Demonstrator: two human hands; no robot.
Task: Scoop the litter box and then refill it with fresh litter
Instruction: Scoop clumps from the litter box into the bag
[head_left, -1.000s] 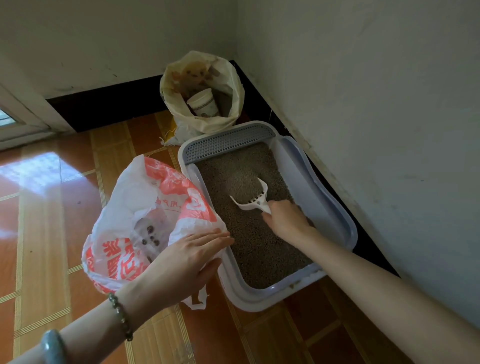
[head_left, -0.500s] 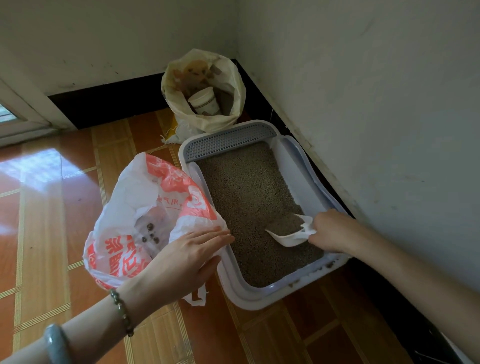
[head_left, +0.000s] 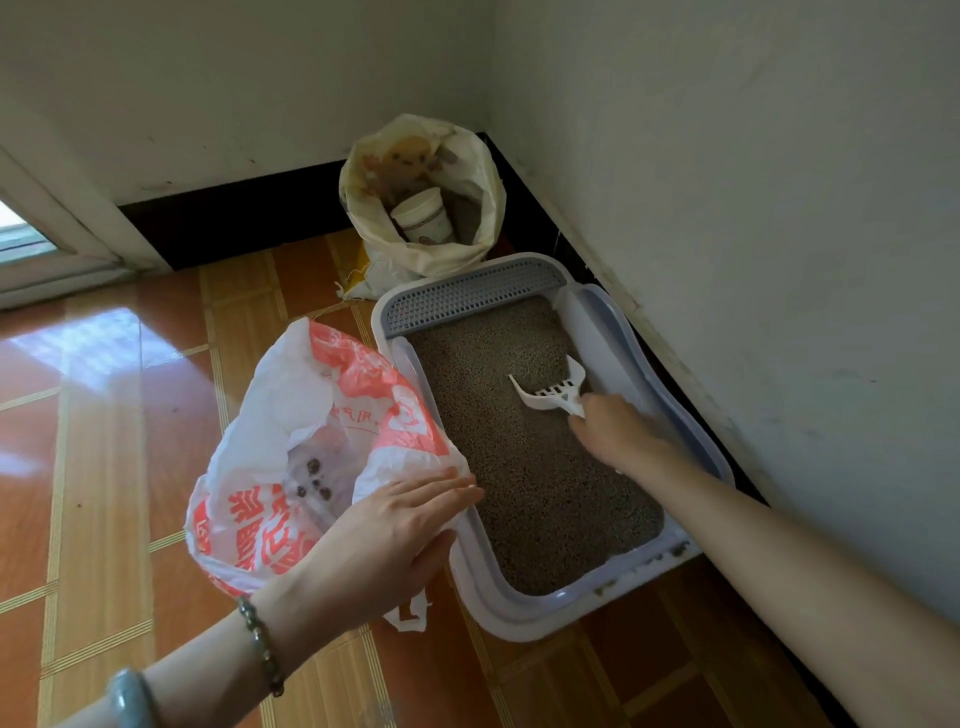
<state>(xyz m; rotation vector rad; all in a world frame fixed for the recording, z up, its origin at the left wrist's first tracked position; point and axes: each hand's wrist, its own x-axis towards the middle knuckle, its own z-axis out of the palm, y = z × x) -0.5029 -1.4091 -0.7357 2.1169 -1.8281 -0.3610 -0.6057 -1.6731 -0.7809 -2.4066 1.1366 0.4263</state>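
Observation:
A white and lavender litter box (head_left: 524, 616) full of brown litter (head_left: 545, 478) lies on the floor along the right wall. My right hand (head_left: 615, 431) grips the handle of a white slotted scoop (head_left: 550, 389), whose blade rests on the litter near the box's far right side. My left hand (head_left: 384, 535) holds the rim of a white and red plastic bag (head_left: 291, 447) open, just left of the box. A few dark clumps lie inside the bag.
A cream litter sack (head_left: 426, 192) with a white cup (head_left: 422, 215) inside stands in the corner behind the box. A grey grille (head_left: 472, 293) covers the box's far end. Orange tiled floor (head_left: 104, 415) spreads to the left; a door frame (head_left: 47, 228) is at far left.
My right hand has carried the scoop from the box's near right corner back toward its far right part. The left hand and the bag have stayed in place.

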